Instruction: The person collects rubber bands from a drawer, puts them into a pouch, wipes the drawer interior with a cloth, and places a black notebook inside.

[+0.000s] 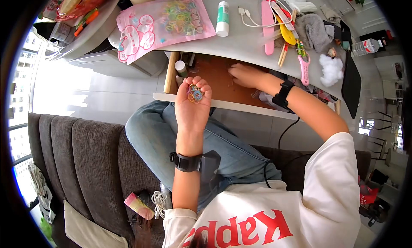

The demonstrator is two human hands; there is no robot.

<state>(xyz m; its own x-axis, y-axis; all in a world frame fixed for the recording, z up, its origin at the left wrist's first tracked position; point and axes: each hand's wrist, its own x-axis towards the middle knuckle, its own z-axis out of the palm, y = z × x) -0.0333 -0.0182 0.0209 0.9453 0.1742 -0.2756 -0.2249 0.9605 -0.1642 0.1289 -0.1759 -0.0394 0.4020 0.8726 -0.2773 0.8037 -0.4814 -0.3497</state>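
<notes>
Palm up over the drawer's front edge, my left hand (192, 108) curls its fingers around a small heap of coloured rubber bands (195, 94). My right hand (245, 75) reaches down into the open drawer (214, 78), near its brown bottom. Its fingers are bent together, and whatever they pinch, if anything, is too small to make out. A white-capped tube (181, 68) stands in the drawer's left corner, just beyond my left fingertips. On the table above lies a pink printed bag (141, 31) with many similar bands showing inside.
A green-and-white glue stick (222, 19) lies on the grey table (193, 46). To the right are a pink strip (268, 27), a white cable (253, 20), pink-handled scissors (304, 70), a grey cloth (316, 31) and white stuffing (331, 70). The drawer front (244, 108) spans above my legs.
</notes>
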